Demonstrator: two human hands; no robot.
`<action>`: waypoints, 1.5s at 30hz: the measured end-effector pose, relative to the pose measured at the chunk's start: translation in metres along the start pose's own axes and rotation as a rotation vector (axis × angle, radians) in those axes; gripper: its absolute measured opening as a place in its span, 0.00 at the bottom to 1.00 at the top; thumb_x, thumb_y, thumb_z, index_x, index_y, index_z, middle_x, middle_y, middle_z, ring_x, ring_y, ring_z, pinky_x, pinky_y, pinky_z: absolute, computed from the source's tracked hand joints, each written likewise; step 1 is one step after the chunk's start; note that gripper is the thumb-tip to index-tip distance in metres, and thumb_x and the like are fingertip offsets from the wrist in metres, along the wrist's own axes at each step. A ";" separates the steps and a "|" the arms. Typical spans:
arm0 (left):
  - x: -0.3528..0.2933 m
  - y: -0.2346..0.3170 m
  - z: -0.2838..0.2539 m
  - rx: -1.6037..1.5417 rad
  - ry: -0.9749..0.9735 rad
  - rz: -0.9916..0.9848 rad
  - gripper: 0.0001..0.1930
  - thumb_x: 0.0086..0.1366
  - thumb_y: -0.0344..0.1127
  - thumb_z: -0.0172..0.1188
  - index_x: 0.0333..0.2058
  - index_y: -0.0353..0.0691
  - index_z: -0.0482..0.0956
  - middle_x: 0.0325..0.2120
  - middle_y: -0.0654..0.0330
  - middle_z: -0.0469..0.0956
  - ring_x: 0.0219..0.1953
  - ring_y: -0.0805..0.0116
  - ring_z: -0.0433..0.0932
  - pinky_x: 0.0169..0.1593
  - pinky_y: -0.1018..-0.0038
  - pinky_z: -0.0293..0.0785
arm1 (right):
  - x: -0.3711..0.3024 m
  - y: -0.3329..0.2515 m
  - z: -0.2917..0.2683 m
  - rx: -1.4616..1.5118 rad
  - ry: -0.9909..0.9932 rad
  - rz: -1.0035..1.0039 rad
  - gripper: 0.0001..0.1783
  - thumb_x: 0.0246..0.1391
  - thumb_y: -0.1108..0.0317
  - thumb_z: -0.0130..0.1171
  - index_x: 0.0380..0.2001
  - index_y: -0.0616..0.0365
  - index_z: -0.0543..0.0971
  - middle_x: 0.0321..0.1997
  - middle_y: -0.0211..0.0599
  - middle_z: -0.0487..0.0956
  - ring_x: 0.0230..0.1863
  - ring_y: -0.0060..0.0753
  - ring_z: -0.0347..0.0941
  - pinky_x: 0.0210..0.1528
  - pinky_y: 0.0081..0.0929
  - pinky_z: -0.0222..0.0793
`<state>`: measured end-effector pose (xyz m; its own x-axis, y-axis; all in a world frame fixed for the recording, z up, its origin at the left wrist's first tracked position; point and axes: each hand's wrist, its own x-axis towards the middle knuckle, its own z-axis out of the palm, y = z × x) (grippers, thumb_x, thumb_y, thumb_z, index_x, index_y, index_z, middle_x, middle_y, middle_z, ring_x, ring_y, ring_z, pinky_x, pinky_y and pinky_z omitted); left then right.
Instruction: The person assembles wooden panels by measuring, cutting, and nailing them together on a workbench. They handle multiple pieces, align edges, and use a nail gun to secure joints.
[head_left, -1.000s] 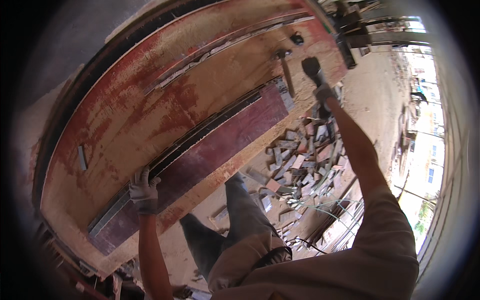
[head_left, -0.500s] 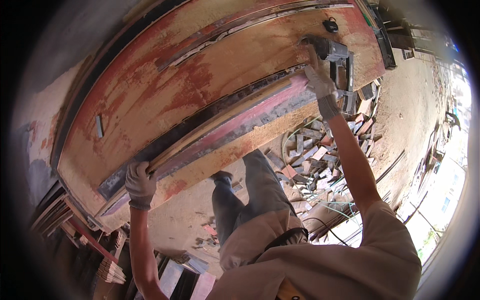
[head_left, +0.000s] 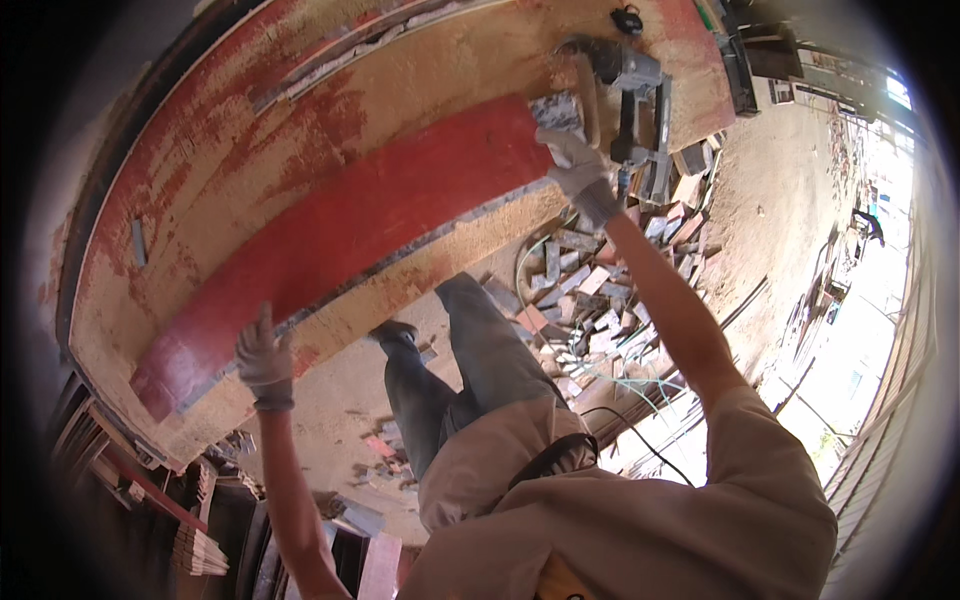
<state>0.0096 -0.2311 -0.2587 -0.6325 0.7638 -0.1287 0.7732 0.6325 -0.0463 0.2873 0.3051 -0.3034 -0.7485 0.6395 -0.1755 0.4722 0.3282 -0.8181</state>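
Observation:
A long red wooden board [head_left: 370, 200] lies flat on the worktable [head_left: 400, 295], on top of a dark board whose grey end [head_left: 558, 112] shows past it. My left hand [head_left: 264, 358], in a pale work glove, is at the near edge by the red board's left part, open with the fingers pointing away from me. At the board's right end is my gloved right hand [head_left: 578, 168], its fingers apart and touching the corner. Just beyond it lie a hammer [head_left: 588, 100] with a wooden handle and a nail gun [head_left: 630, 75].
Long narrow strips [head_left: 365, 45] lie along the table's far side. A small grey metal piece [head_left: 139, 242] is at the left, a black round object [head_left: 627, 19] at the far right. Wood offcuts [head_left: 600, 290] and a thin green hose [head_left: 520, 270] cover the floor beside my legs.
The board was tilted on edge in both hands; now it lies flat with its red face up. My left hand has let go, and my right hand's fingers have loosened. The view has shifted.

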 end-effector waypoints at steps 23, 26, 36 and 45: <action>0.056 0.241 0.014 -0.245 0.054 0.075 0.46 0.66 0.59 0.64 0.77 0.53 0.58 0.78 0.54 0.55 0.79 0.46 0.53 0.78 0.47 0.49 | 0.138 0.104 -0.057 -0.695 0.114 0.531 0.50 0.51 0.22 0.59 0.53 0.62 0.85 0.50 0.58 0.86 0.54 0.55 0.84 0.55 0.47 0.80; 0.057 0.245 0.014 -0.233 0.072 0.065 0.45 0.64 0.56 0.67 0.76 0.52 0.59 0.78 0.53 0.55 0.78 0.45 0.54 0.78 0.46 0.51 | 0.148 0.122 -0.055 -0.805 0.197 0.544 0.39 0.58 0.33 0.61 0.49 0.62 0.86 0.48 0.58 0.87 0.53 0.54 0.84 0.52 0.46 0.80; 0.040 0.203 0.022 -0.327 0.136 0.016 0.45 0.60 0.51 0.71 0.74 0.48 0.64 0.77 0.56 0.59 0.78 0.52 0.58 0.78 0.50 0.54 | -0.031 -0.041 -0.051 0.268 0.067 0.271 0.25 0.76 0.49 0.50 0.54 0.63 0.77 0.22 0.26 0.75 0.17 0.20 0.70 0.18 0.20 0.67; 0.010 0.160 0.023 -0.281 0.024 -0.109 0.45 0.64 0.52 0.68 0.75 0.42 0.61 0.76 0.54 0.59 0.78 0.51 0.56 0.79 0.48 0.47 | -0.130 -0.094 0.082 -0.593 0.124 -0.677 0.17 0.72 0.56 0.53 0.43 0.60 0.79 0.25 0.42 0.79 0.24 0.44 0.79 0.22 0.37 0.72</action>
<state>0.1281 -0.1258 -0.2900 -0.7142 0.6905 -0.1147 0.6600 0.7189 0.2182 0.3021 0.1340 -0.2487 -0.9140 0.2381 0.3285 0.1370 0.9433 -0.3025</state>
